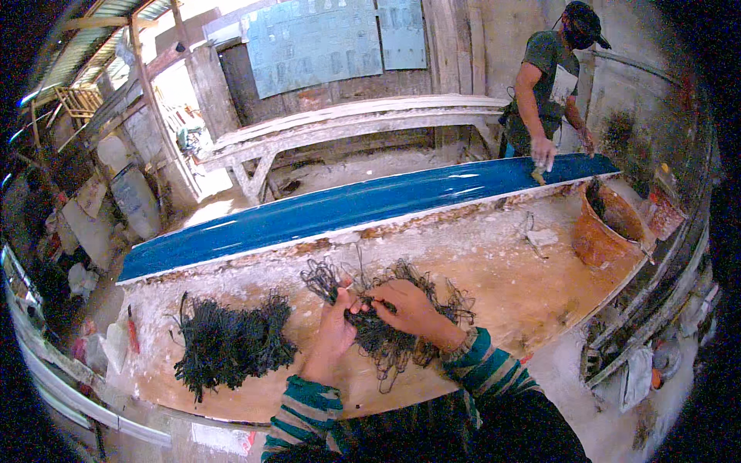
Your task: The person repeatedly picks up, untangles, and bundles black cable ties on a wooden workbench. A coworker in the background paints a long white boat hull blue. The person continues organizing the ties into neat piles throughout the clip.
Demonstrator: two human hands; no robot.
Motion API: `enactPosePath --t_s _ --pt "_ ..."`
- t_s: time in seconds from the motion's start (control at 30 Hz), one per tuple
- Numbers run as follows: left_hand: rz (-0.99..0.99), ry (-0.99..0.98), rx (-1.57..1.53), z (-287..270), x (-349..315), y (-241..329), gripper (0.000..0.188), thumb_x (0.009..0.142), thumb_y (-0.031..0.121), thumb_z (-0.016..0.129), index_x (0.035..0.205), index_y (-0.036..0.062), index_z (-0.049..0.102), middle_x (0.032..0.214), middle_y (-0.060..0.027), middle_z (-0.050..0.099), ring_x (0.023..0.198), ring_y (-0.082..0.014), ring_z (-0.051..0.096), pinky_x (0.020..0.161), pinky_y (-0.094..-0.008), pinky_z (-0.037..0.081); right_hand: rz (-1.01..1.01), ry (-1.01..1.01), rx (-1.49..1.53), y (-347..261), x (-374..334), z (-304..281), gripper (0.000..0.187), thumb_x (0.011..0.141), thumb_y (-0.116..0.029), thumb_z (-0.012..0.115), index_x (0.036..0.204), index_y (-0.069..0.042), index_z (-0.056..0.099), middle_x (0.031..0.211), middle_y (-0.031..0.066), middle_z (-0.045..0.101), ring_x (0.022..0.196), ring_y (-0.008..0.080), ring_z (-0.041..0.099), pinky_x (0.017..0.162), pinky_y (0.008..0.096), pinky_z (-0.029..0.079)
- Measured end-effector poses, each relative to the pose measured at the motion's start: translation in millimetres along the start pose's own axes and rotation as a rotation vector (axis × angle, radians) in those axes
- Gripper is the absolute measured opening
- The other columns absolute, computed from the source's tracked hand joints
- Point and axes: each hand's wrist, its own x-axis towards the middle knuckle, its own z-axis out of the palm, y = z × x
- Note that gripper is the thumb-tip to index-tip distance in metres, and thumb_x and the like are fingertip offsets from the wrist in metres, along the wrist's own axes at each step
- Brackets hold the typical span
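Observation:
My left hand [337,324] is closed around a small bundle of dark looped cords [320,279], whose loops stick out past the fingers. Against it, my right hand [405,307] pinches at the same bundle with bent fingers. Beneath and beside my right hand lies a loose, tangled heap of dark cord loops [394,347] on the wooden table [494,285]. Left of my left forearm sits a denser, neater pile of black cord bundles [231,339]. What exactly the right fingertips grip is too small to make out.
A long blue panel [332,207] runs along the table's far side. At its right end a co-worker [552,85] leans over it, one hand on its surface. An orange bucket [598,235] stands at the right. A red-handled tool [133,332] lies near the left edge. Behind is a white bench [347,117].

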Motion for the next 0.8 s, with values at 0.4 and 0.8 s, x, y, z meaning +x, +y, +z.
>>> enactPosePath --t_s 0.4,0.8 --pt "-0.14 0.262 0.197 35.9 -15.2 17.6 0.018 0.08 0.014 0.061 0.095 0.0099 0.053 0.079 0.002 0.052 0.068 -0.0112 0.05 0.062 -0.0268 0.044 -0.109 -0.091 0.033 -8.4 -1.8 9.5 0.021 0.068 -0.005 0.062 0.088 -0.007 0.059 0.081 0.009 0.058 0.075 0.0278 0.056 0.067 0.0369 0.046" --pt "-0.079 0.106 -0.121 1.8 0.1 10.3 0.017 0.086 0.023 0.053 0.094 0.0086 0.049 0.07 0.0004 0.046 0.068 -0.0129 0.048 0.067 -0.0278 0.042 -0.045 0.079 0.107 -13.2 -6.6 10.1 0.021 0.067 0.003 0.063 0.086 -0.005 0.062 0.085 0.0086 0.06 0.078 0.0236 0.06 0.066 0.0309 0.049"
